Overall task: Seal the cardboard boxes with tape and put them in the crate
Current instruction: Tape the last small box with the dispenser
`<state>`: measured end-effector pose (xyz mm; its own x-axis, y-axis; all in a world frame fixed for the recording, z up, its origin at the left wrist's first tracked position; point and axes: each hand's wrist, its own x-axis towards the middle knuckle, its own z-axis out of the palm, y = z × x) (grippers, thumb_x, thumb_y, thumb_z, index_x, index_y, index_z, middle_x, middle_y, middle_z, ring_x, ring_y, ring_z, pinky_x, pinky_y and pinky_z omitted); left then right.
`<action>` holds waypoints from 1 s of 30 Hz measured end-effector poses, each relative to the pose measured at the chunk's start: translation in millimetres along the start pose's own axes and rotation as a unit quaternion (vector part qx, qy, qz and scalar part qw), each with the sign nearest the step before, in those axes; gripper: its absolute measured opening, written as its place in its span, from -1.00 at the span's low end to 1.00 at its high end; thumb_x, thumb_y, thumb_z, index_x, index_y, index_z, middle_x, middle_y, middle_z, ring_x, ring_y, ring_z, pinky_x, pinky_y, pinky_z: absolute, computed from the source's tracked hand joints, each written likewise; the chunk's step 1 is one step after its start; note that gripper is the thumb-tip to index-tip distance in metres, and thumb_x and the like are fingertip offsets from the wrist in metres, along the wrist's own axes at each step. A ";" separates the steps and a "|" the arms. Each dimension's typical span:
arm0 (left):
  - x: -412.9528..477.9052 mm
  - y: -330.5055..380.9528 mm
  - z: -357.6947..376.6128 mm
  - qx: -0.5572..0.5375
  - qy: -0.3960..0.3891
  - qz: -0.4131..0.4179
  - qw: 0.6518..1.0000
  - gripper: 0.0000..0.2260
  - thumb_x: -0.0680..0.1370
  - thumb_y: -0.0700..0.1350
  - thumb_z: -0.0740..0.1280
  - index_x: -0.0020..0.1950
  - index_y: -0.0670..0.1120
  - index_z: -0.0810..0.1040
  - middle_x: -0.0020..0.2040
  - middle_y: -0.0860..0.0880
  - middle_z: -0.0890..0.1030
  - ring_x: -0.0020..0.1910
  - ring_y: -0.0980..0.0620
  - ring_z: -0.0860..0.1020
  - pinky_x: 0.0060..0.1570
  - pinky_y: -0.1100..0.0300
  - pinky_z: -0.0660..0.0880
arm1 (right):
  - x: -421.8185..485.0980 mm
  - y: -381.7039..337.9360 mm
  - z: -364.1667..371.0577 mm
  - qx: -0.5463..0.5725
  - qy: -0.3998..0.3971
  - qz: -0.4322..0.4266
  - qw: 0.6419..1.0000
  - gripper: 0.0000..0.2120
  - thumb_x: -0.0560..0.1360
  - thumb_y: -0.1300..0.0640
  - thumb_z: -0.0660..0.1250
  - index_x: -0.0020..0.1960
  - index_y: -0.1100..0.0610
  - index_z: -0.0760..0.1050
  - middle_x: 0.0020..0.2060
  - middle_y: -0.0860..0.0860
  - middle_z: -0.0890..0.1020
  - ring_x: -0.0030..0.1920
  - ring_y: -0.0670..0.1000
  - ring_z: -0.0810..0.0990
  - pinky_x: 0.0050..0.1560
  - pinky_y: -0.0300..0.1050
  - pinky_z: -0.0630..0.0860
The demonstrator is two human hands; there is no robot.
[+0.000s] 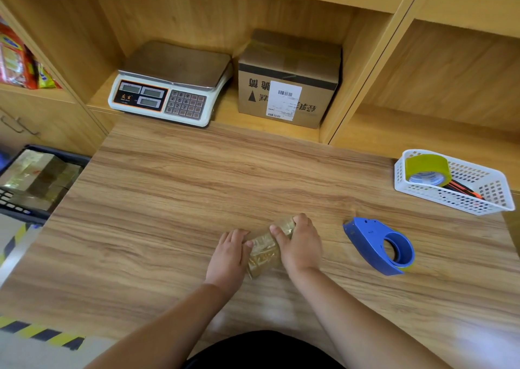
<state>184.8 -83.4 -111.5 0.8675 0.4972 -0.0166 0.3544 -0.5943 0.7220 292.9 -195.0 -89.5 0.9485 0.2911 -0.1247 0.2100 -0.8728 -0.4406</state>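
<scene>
A small cardboard box [266, 253], wrapped in shiny clear tape, lies on the wooden table [168, 200] near the front edge. My left hand [229, 253] lies palm down against the box's left side, thumb touching it. My right hand [299, 245] covers its right and far end, with fingers curled over it and the thumb on top. To the right of my hands a blue tape dispenser [380, 246] lies on the table. The dark crate [42, 214] stands low at the left, beside the table, and holds taped boxes [36, 177].
A white basket [489, 200] at the right edge holds a yellow-green tape roll [427, 169] and a dark tool. In the shelf behind stand a weighing scale [168, 87] and a larger labelled cardboard box [289, 81]. Snack packets [17, 59] fill the left shelf.
</scene>
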 end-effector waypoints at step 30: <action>-2.8 22.3 20.8 -0.119 0.015 -0.158 0.980 -0.64 0.62 -0.08 0.19 0.39 -0.12 0.26 0.36 -0.06 0.37 0.22 0.10 0.35 0.06 0.35 0.22 | -9.5 17.7 -5.0 0.124 -0.088 0.017 0.988 -0.44 0.55 -0.13 0.23 0.47 0.09 0.28 0.37 0.13 0.42 0.41 0.09 0.33 0.29 -0.05 0.34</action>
<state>197.5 -111.2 -109.7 0.7158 0.6528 -0.2478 0.5096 -0.2457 0.8246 288.8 -215.2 -91.6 0.8935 0.3458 -0.2867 0.0929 -0.7667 -0.6352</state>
